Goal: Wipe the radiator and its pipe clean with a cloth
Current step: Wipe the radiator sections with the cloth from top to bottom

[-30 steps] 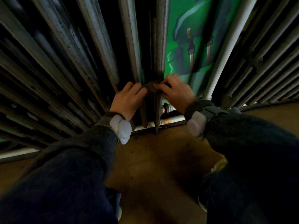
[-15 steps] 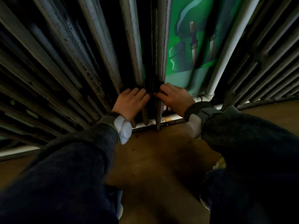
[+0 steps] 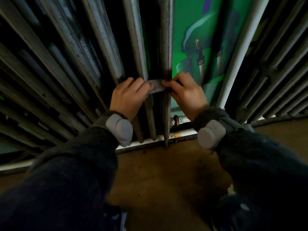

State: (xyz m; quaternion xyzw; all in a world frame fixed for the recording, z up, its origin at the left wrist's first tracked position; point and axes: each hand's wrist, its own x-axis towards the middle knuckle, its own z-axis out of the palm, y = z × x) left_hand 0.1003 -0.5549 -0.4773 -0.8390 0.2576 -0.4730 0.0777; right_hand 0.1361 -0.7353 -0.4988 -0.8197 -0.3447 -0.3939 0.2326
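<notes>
Both hands, left hand (image 3: 127,95) and right hand (image 3: 186,93), are gripping a cloth (image 3: 155,86) taut around a radiator (image 3: 166,47) fin, wiping midway, the pipe (image 3: 233,64) beside it seemingly unwiped.

radiator (image 3: 103,47): dull pitted grey metal | cloth (image 3: 155,86): matt grey fabric | floor (image 3: 166,180): matt brown

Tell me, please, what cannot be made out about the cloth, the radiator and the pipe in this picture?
Head view, the only one:
- Cloth: only a short grey strip shows between the left hand and right hand; its ends are hidden in the fingers, and it is blurred.
- Radiator: top cut off by the upper edge; gaps between its columns too dark to judge dirt.
- Pipe: upper part cut off; lower end hidden behind the right sleeve.
</notes>
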